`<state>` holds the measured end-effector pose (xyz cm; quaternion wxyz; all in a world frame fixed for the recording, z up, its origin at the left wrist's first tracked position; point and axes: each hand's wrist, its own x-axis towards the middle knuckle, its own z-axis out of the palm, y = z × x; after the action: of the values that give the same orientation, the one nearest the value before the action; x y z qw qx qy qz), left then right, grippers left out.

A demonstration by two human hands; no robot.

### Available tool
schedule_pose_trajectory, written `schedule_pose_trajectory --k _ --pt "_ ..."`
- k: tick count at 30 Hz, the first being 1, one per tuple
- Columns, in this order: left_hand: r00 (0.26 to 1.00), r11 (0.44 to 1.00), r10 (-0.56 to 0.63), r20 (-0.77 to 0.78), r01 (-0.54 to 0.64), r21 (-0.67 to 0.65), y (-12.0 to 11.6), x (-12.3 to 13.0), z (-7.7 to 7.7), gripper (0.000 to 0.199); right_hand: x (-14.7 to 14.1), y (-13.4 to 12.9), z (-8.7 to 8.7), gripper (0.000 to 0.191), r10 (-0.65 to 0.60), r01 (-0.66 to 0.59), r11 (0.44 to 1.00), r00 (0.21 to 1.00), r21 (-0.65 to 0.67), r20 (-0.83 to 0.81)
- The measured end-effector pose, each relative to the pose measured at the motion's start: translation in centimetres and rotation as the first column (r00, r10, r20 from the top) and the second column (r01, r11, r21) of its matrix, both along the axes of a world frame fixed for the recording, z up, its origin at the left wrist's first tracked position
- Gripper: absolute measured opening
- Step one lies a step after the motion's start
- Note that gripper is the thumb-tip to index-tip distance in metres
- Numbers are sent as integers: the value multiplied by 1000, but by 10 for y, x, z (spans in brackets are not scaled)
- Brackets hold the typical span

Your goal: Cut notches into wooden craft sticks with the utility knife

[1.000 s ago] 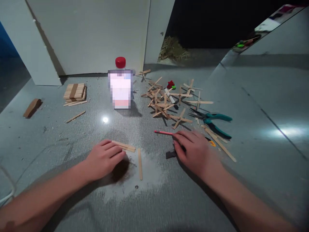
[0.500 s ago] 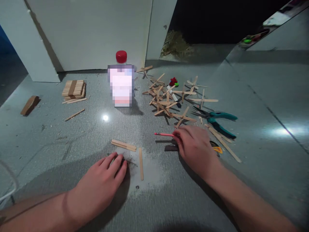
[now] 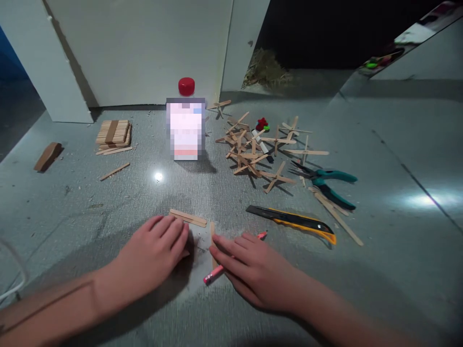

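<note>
Pink pencil (image 3: 215, 274): here at six o'clock from mid-view, slim and straight, metal-banded eraser end toward eight, tip poking out toward two, middle hidden by fingers.
Lone stick (image 3: 212, 229): flat pale wood at seven, running lengthways, partly covered by the right fingertips.
Paired sticks (image 3: 188, 218): two smooth slats with rounded ends, side by side at eight.
Cutter (image 3: 296, 222): black and yellow, long and slender, lying at four.
Crossed sticks (image 3: 249, 162): a spiky wooden tangle around two, and teal-handled pliers (image 3: 318, 177) at three, jaws parted.
Bundle (image 3: 113, 133): neat stacked sticks, brown band round them, between nine and ten.
Grey surface (image 3: 173, 308): finely streaked, a pale patch showing between the hands.
Right hand (image 3: 256, 270): in from five, palm down, fingers stretched toward ten across the pencil; can't tell if they grip it.
Left hand (image 3: 159, 246): in from eight, fingers bent beside the paired sticks, well apart from the right; its grip can't be told.
</note>
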<state>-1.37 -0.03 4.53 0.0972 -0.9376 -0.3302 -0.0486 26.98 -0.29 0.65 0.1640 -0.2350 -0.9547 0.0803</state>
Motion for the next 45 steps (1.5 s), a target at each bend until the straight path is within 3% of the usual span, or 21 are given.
schedule_pose_trajectory --k 5,13,17,23,29,36,45 --pt "999 1000 -14 45 15 -20 21 -4 -14 40 2 3 -2 37 1 -1 1000 1000 18 18" --pt "989 997 -39 140 47 -59 18 -8 -31 37 5 -1 -2 32 -5 6 1000 1000 25 -15" --pt "992 997 -40 118 49 -67 15 -9 -35 41 7 -3 -2 33 3 -3 1000 1000 2 -9" --pt "997 996 -23 73 29 -84 10 -8 -37 49 10 -3 -5 32 1 -1 1000 1000 -15 -17" --pt "990 991 -84 113 95 -94 20 -10 -36 55 8 -3 -4 32 -6 6 1000 999 -14 -35" --pt "975 996 -63 213 76 -55 20 -8 -20 41 11 -3 -3 32 -4 4 1000 999 -10 -44" --pt "969 987 -104 222 128 -96 21 -8 -27 35 11 -2 -3 34 14 -14 1000 1000 0 -25"
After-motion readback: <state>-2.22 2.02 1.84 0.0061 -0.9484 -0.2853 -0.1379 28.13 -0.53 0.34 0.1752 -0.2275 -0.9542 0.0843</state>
